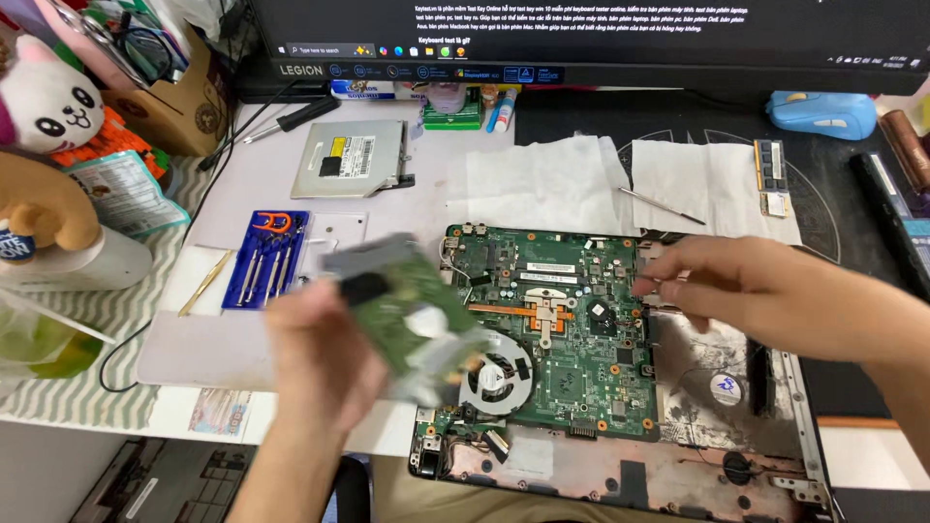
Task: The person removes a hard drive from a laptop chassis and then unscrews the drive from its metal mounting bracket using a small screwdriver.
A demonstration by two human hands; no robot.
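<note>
Head view. I take the green motherboard (562, 324), seated in the opened laptop base (697, 465), as landmark. My left hand (325, 353) is raised over the board's left edge, fingers curled around a hard drive (402, 305) with its green circuit side up; drive and hand are motion-blurred, so exact finger placement I cannot tell. My right hand (746, 286) rests at the board's right edge, fingertips pressed together and touching the base there. Cooling fan (496, 373) sits at the board's lower left, just beside the drive. Blue tool tray (264, 260) lies left of the board; optical drive (351, 158) beyond its upper left.
</note>
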